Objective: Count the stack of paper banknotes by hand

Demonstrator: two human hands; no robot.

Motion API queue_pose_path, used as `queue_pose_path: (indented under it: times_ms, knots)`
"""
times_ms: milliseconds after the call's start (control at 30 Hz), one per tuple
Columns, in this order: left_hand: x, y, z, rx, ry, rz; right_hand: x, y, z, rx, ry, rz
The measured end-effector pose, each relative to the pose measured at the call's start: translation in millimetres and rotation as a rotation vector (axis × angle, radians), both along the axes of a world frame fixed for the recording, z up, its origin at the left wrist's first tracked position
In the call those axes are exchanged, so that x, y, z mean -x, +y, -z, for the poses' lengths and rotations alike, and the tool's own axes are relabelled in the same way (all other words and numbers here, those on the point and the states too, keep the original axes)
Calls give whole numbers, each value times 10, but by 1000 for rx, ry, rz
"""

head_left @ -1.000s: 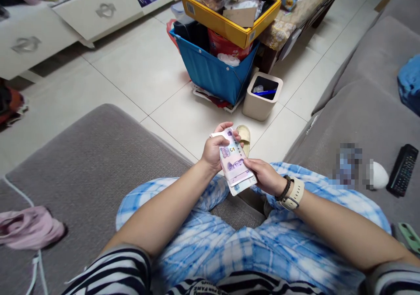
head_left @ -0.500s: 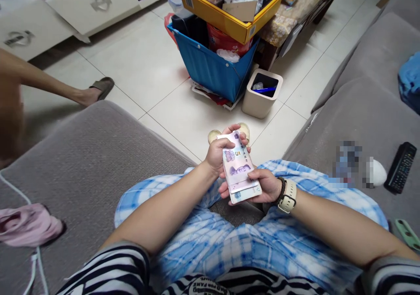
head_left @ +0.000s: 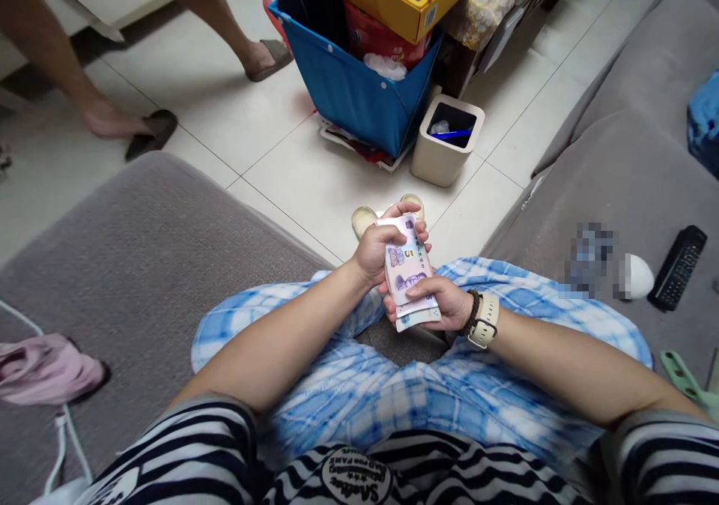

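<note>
Between my two hands is a small stack of banknotes, with a purple 5 note on top and a bluish note's end showing below it. My left hand grips the upper end, thumb across the face of the top note and fingers underneath. At the lower end, my right hand pinches the stack with its thumb on the portrait. Its fingers curl beneath, partly hidden by the notes. On my right wrist are a pale watch and a dark braided bracelet. The stack is held above my lap in blue checked trousers.
Grey sofa seats lie on both sides, with a remote control and white round object at right. A pink cloth lies left. Ahead stand a blue bin and beige waste bin. Another person's legs are at upper left.
My right thumb has moved further up and left over the top note, and less of the lower note shows. The other person has stepped rightward. The view has tilted down slightly.
</note>
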State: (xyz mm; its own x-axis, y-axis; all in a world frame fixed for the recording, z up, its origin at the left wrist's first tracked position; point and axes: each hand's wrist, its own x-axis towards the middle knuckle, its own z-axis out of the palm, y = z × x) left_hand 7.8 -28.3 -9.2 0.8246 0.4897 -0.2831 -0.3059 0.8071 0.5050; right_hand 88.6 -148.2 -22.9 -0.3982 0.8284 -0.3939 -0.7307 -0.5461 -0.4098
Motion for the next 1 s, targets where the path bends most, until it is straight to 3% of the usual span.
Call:
queue_pose_path:
  times_ms: [333,700,1000]
  knots:
    - [-40,-12,71,28,45,-33,-35,-22,28,147,97,-29]
    - [-39,-24,55,53,104,-17,-40,-31,28,69,70,-40]
    - [-65,-48,84,7,52,-52,1,-44,52,99,26,61]
